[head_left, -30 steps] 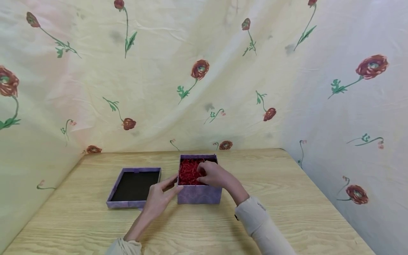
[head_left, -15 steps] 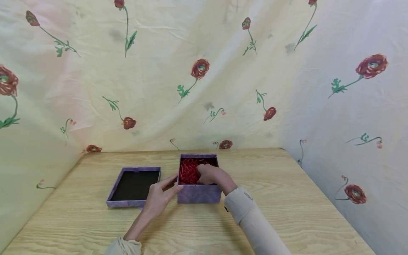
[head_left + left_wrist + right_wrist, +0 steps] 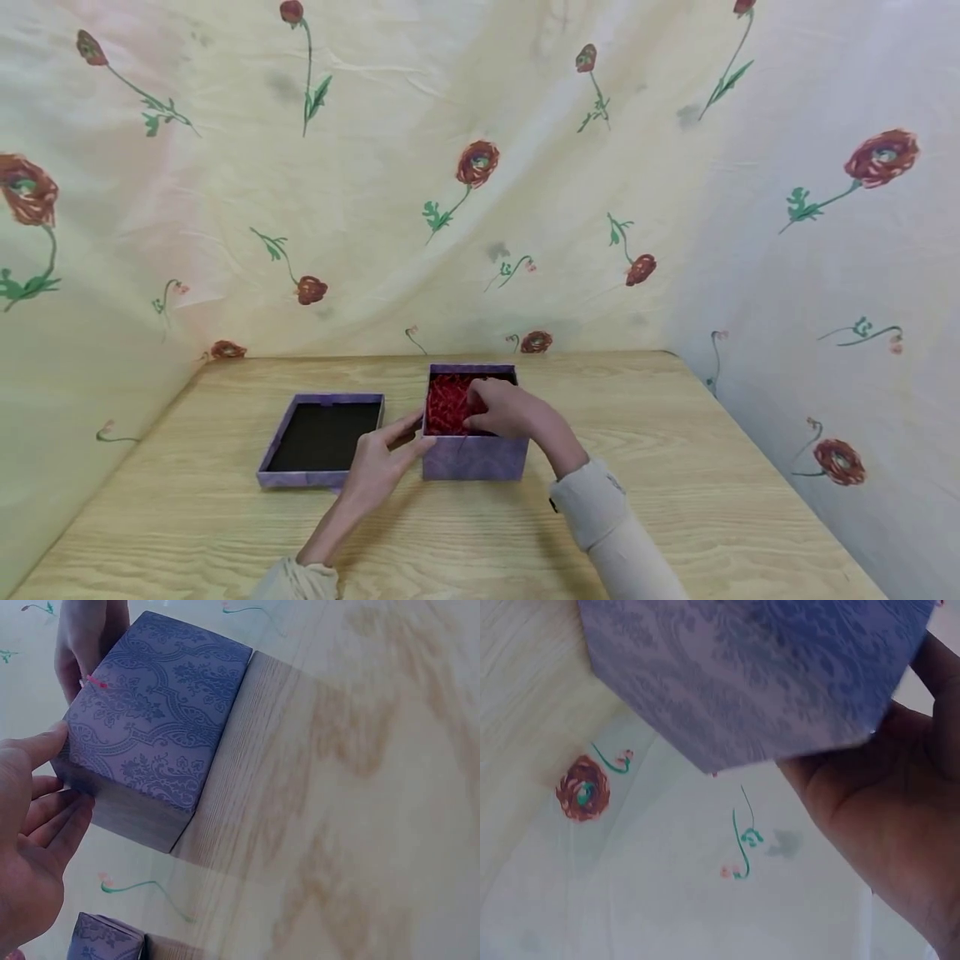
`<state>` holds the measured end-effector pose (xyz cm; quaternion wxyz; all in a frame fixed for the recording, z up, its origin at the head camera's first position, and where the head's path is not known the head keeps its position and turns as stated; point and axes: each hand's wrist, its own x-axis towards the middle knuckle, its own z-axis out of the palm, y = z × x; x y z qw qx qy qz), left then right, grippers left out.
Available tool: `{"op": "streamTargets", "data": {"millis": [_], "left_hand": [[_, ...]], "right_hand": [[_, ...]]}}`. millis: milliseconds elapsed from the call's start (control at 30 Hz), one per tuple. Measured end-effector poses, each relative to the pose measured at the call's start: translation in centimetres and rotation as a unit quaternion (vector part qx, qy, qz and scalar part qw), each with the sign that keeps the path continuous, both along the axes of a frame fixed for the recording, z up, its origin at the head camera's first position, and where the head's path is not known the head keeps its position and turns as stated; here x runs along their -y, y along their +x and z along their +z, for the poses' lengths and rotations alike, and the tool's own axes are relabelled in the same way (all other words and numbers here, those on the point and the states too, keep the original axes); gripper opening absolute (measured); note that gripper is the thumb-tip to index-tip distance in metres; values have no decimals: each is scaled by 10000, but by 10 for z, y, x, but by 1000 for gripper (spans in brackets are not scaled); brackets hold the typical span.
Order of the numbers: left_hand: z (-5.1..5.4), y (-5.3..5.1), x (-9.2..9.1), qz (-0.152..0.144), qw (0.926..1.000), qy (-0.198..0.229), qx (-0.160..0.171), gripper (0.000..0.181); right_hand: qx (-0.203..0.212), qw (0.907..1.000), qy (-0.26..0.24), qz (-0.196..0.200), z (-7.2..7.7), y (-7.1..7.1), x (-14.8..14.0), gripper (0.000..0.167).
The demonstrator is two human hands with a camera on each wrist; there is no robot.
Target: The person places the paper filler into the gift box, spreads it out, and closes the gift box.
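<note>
A purple patterned box stands uncovered on the table, with red shredded paper inside it. My left hand holds the box's near left corner, thumb at the front and fingers against the left side. In the left wrist view this left hand touches the same corner of the box. My right hand reaches in over the right side, fingers curled into the shredded paper; the fingertips are hidden. The box wall hides most of the right hand in the right wrist view.
The box's shallow lid, black inside, lies upturned to the left of the box. A wood-grain table carries both. A flower-printed cloth hangs behind and at both sides. One red strand hangs over the box's front edge.
My right hand went deeper into the box towards the right, then came back up a little. The red paper inside has shifted. The left hand stays on the corner; the view moved slightly.
</note>
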<state>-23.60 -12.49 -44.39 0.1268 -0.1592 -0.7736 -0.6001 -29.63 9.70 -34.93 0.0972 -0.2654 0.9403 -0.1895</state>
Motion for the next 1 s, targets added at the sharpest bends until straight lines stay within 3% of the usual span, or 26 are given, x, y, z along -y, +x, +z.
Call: {"op": "streamTargets", "data": {"millis": [333,433,567,667,800,1000], "left_hand": [[2,-3,-1,35,9999,-58,-79,48],[1,-3,-1,67,9999,-46,-79,48],[0,-3,-1,57,10000,-27,-50,48],[-1,-4,-2,17,10000,-19,-44,49],[-3,-4,-2,54,10000,2,-72,49],[-3,-4,-2,52,10000,4,-79,48]], "right_hand": [[-672,9903,-1084,551,1,25,-25,26],[-822,9869,-1071,883,-6,29,-24,26],[-1229,9789,-982,1305,-17,32,-21,14],[-1530,9728,-1069,1373,-22,32,-22,6],[-1733,9673,-1247,1367,-25,30,-23,8],[-1437,9728,-1407,1153,-26,23,-27,9]]}}
